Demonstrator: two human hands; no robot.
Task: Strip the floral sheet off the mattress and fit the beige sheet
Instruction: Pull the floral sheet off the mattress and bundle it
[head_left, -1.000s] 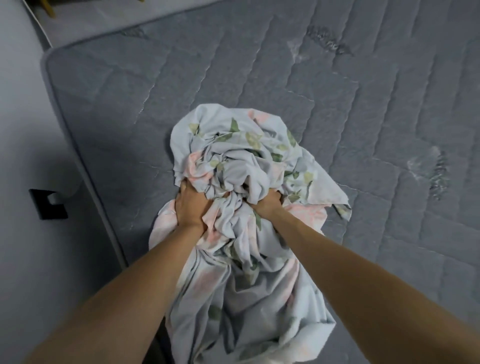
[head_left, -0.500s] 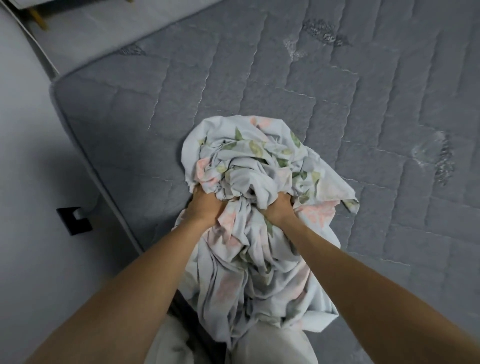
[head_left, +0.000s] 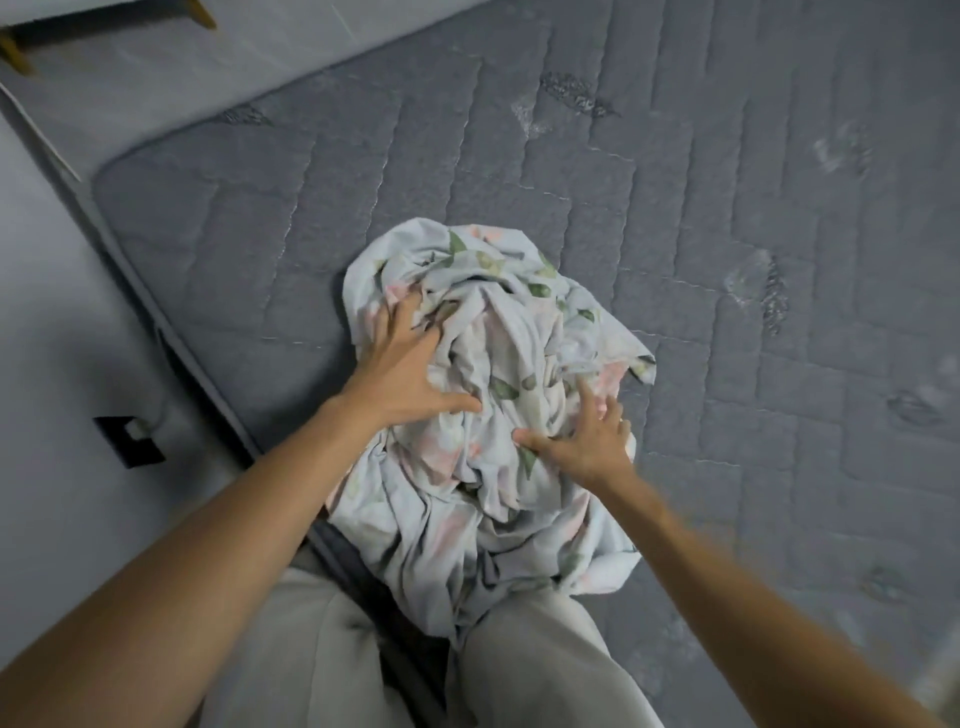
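Observation:
The floral sheet (head_left: 498, 431), pale blue with pink flowers and green leaves, lies bunched in a heap on the bare grey quilted mattress (head_left: 701, 260) near its front edge. Its lower part drapes over the edge onto my legs. My left hand (head_left: 405, 374) rests on the left side of the heap with fingers spread. My right hand (head_left: 587, 436) lies flat on the right side, fingers spread too. Neither hand grips the cloth. No beige sheet is in view.
A pale wall (head_left: 62, 364) runs along the mattress's left side, with a dark wall fitting (head_left: 130, 439) on it. Wooden furniture legs (head_left: 15, 54) show at the top left on the floor. My legs in light trousers (head_left: 337, 649) stand against the mattress edge.
Both hands have let go of the bunched floral sheet and now lie spread on top of it. The heap has settled on the mattress, and the view has shifted up and back.

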